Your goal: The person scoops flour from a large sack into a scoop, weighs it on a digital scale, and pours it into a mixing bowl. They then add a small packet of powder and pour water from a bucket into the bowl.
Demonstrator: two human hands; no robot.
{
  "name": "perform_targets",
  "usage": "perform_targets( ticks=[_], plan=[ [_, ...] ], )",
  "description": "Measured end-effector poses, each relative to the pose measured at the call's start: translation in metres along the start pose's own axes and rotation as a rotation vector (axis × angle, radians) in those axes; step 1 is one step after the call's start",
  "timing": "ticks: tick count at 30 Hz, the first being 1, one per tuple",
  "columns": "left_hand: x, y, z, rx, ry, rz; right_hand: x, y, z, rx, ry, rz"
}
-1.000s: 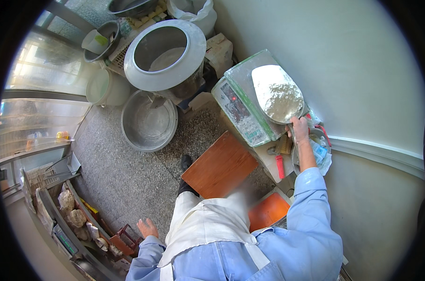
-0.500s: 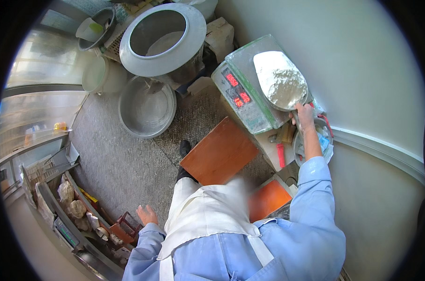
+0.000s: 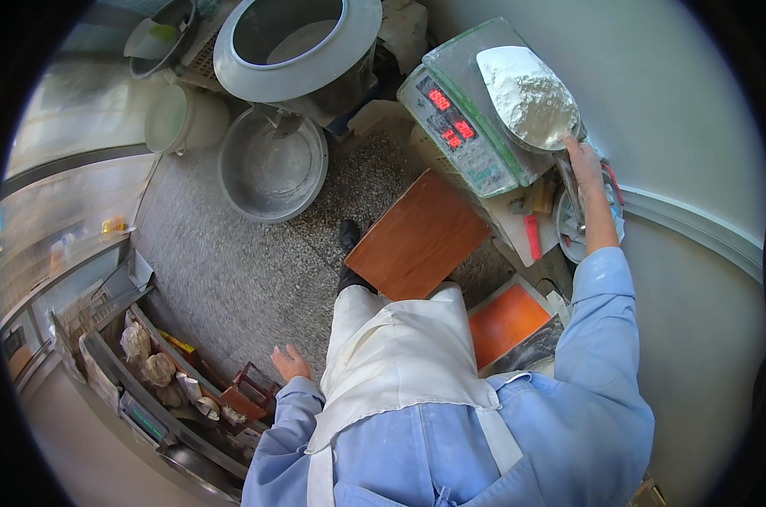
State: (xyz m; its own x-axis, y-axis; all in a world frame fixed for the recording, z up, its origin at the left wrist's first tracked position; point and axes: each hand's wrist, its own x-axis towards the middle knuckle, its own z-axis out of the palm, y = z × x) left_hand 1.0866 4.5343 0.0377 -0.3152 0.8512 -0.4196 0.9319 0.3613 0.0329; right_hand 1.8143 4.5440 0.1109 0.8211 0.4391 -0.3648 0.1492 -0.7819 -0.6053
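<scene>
A metal scoop (image 3: 535, 106) heaped with white flour (image 3: 531, 93) rests on the platform of a green-edged digital scale (image 3: 476, 110) with red lit digits. My right hand (image 3: 582, 160) is at the base of the scoop's handle (image 3: 571, 184), its fingers loosely straightened beside the metal. The handle shows bare along the hand's left side, not wrapped by the fingers. Low on the left, my left hand (image 3: 291, 363) hangs beside my apron (image 3: 408, 346), fingers apart and holding nothing.
A large metal pot with a wide rim (image 3: 294, 80), a round basin (image 3: 273, 165) and a pale bucket (image 3: 180, 118) stand ahead. A brown board (image 3: 421, 237) lies before me. Below the scale are a red-handled tool (image 3: 531, 237) and an orange-lined box (image 3: 509, 321). Shelves (image 3: 171, 380) line the left.
My right hand's grip has loosened, leaving more of the handle bare, and the scale's digits have changed. The whole view has shifted, with the scale higher and farther right.
</scene>
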Motion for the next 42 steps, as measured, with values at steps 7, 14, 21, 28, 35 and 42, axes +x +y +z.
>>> perform_targets(
  ticks=[7,14,21,28,35,42],
  plan=[
    [0.070,-0.002,-0.007,0.000,0.023,0.133,-0.134,-0.016,-0.004,0.216,0.455,-0.468],
    [0.140,0.030,-0.039,0.102,-0.070,0.339,-0.266,0.072,0.100,0.208,0.139,0.014],
    [0.145,0.015,-0.086,0.263,-0.078,0.312,-0.272,0.222,0.235,0.200,-0.039,0.644],
    [0.144,-0.033,-0.131,0.456,0.068,0.348,-0.258,0.252,0.319,0.604,-0.038,0.598],
    [0.122,-0.046,-0.141,0.530,0.135,0.426,-0.253,0.255,0.331,1.061,0.109,0.609],
    [0.115,-0.046,-0.137,0.498,0.208,0.576,-0.258,0.273,0.341,1.131,0.202,0.642]
  ],
)
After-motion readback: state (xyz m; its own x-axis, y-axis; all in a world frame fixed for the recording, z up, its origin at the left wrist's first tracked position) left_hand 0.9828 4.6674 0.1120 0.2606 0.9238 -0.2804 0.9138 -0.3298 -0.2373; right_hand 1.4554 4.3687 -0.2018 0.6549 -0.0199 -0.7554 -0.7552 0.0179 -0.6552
